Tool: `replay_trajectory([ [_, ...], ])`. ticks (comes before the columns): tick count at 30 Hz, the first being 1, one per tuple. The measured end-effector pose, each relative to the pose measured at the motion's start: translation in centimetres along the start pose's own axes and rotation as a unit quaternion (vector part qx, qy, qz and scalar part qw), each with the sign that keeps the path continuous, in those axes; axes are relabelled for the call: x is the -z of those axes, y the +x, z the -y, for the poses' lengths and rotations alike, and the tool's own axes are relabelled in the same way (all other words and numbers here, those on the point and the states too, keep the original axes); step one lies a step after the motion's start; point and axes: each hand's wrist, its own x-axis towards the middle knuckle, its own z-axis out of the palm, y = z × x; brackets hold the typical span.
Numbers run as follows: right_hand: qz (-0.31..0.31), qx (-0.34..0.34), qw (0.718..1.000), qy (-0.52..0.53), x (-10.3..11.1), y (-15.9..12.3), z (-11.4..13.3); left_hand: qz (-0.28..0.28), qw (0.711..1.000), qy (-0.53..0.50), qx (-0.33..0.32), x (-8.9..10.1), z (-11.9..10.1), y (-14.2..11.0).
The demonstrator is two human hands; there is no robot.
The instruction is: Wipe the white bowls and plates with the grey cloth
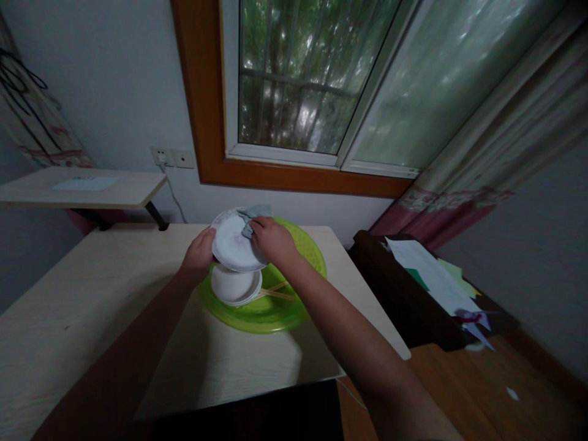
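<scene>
A white plate point(232, 246) with a patterned rim is held tilted above a green tray point(271, 324). My left hand point(198, 252) grips its left edge, thumb on the rim. At the plate's upper right, my right hand point(274, 240) is closed on a grey-blue cloth point(248, 229) and presses it against the plate's face. Below the plate, a small stack of white bowls or dishes point(235, 286) sits on the tray. Several wooden chopsticks point(276, 294) lie beside the stack, partly on one another.
The tray rests on a pale wooden table point(114, 263) against the wall under a window point(312, 79). A raised shelf point(82, 187) holding a sheet of paper stands at the left. To the right is a dark brown piece of furniture point(399, 294) with papers on it.
</scene>
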Motion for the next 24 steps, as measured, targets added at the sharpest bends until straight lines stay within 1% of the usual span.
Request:
replay_trajectory([
  [3,0.022,-0.036,0.999,-0.018,1.0,-1.6,0.1,-0.018,0.999,0.006,-0.035,0.1,0.1,-0.1],
  [6,0.030,-0.076,0.997,-0.007,1.7,-3.1,0.4,-0.020,0.998,0.020,-0.048,0.1,0.4,0.0],
  [7,0.037,-0.078,0.996,0.000,1.9,-3.6,0.6,-0.021,0.998,0.016,-0.049,0.1,0.5,0.0],
  [9,0.057,-0.059,0.996,0.020,2.1,-4.2,1.0,-0.018,0.999,0.002,-0.048,0.1,0.7,0.1],
  [11,0.076,-0.023,0.995,0.058,2.2,-4.5,1.5,-0.018,0.999,-0.006,-0.042,0.1,0.8,0.1],
  [15,0.081,0.054,0.981,0.166,1.8,-4.4,2.3,-0.020,0.999,-0.002,-0.033,0.0,0.7,0.1],
  [17,0.073,0.080,0.973,0.205,1.1,-4.0,2.7,-0.010,0.999,0.001,-0.034,0.0,0.6,0.1],
  [19,0.050,0.085,0.970,0.222,0.2,-3.5,3.2,-0.007,0.999,0.006,-0.036,0.1,0.6,0.2],
  [21,0.019,0.078,0.975,0.208,-0.8,-2.8,3.6,-0.009,0.999,0.025,-0.040,0.1,0.7,0.3],
  [24,-0.010,0.083,0.981,0.173,-1.9,-1.3,4.1,-0.006,0.998,0.047,-0.046,0.1,0.7,0.4],
])
